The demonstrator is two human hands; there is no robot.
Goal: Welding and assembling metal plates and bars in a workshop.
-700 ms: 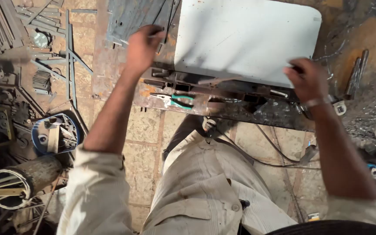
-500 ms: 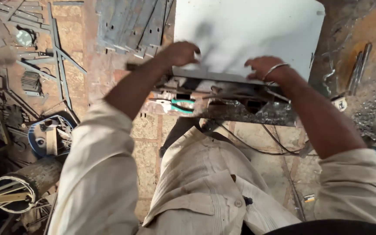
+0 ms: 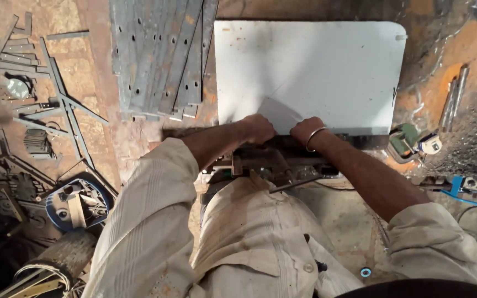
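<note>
The big white metal sheet (image 3: pixel 310 74) lies flat on the low work stand (image 3: pixel 271 163), and the left hand (image 3: pixel 258 128) and right hand (image 3: pixel 306 131) both clutch its near edge, which looks stiff, heavy, smooth and maybe sharp.

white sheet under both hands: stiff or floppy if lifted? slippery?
The sheet looks like thin flat metal with rounded corners: probably stiff in short spans, flexing if lifted by one edge. Its smooth pale face may be slippery. Both hands, left and right, press its near edge.
</note>
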